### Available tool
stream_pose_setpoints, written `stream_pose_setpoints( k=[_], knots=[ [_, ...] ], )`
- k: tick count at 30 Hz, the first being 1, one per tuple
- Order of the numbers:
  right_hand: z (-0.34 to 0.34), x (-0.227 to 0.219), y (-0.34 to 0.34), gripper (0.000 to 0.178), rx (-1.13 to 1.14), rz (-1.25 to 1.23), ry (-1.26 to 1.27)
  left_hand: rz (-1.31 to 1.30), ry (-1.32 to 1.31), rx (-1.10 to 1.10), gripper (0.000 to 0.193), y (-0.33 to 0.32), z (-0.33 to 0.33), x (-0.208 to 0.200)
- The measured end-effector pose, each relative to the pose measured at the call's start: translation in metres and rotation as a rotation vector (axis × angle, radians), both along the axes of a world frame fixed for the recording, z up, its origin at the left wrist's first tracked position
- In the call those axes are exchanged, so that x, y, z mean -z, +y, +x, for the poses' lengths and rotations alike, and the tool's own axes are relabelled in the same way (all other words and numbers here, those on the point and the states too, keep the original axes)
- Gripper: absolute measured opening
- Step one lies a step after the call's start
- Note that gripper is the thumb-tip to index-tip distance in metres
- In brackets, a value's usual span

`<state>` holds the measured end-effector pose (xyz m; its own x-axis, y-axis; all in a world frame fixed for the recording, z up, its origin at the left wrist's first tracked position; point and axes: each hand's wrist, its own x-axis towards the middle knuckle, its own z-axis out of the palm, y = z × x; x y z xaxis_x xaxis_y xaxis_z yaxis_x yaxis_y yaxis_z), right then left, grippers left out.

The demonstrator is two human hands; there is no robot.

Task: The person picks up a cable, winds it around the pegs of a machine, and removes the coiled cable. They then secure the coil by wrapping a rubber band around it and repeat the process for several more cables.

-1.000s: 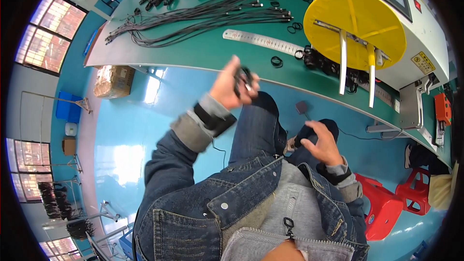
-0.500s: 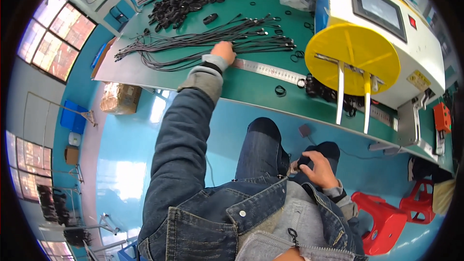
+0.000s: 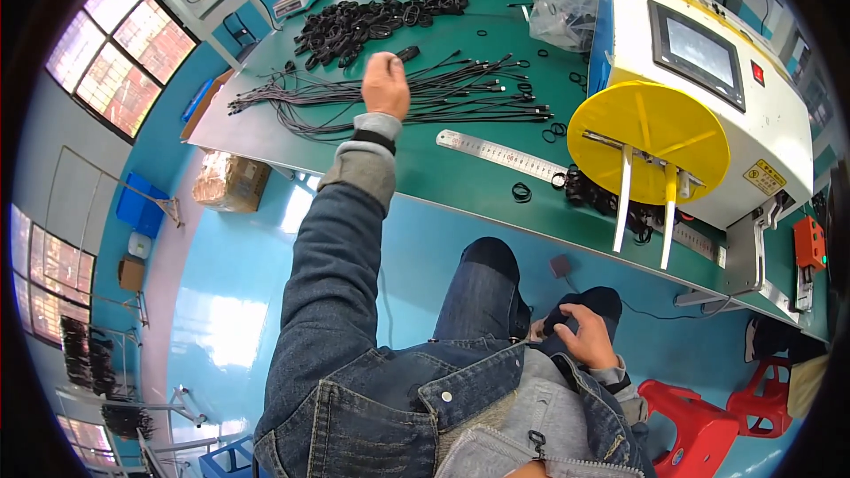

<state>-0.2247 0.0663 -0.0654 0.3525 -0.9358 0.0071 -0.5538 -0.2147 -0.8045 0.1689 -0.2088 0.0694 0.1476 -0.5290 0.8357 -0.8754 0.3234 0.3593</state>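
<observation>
My left hand (image 3: pixel 385 88) is above the bundle of thin black cables (image 3: pixel 310 97) on the green table. Its fingers are curled closed, and what they hold, if anything, is hidden. Just beyond the knuckles lies a coiled black cable (image 3: pixel 408 53). The loose cables stretch left to right beneath and beside the hand, with small plugs at their ends. Low at the right, my right hand (image 3: pixel 586 336) rests over my leg, thumb apart from the fingers, with nothing visible in it. A steel ruler (image 3: pixel 496 152) lies on the table to the right of the left hand.
A white machine (image 3: pixel 753 128) with a yellow disc (image 3: pixel 651 128) stands at the right. Coiled black cables (image 3: pixel 354 28) are heaped at the back, near a clear plastic bag (image 3: pixel 562 0). Black rings (image 3: pixel 521 192) lie by the ruler. A red stool (image 3: pixel 691 420) stands below.
My left hand has lifted from the ruler's left end and moved left and away, over the cables. The view has shifted slightly. My right hand stays over my leg.
</observation>
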Motion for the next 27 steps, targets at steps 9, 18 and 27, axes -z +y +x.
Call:
stream_pose_setpoints(
  k=[9,18,27],
  knots=[
    [-0.001,-0.08,-0.001,0.065,0.234,-0.242,-0.557,-0.273,-0.142,0.505,0.012,0.145,-0.042,-0.046],
    [-0.004,-0.134,0.01,0.053,-0.029,0.085,-1.011,0.073,-0.347,0.786,0.018,0.247,-0.104,-0.024],
    [-0.037,-0.13,0.034,0.034,0.329,-0.324,-0.738,0.33,-0.256,0.916,0.011,0.23,-0.146,-0.027]
  ],
)
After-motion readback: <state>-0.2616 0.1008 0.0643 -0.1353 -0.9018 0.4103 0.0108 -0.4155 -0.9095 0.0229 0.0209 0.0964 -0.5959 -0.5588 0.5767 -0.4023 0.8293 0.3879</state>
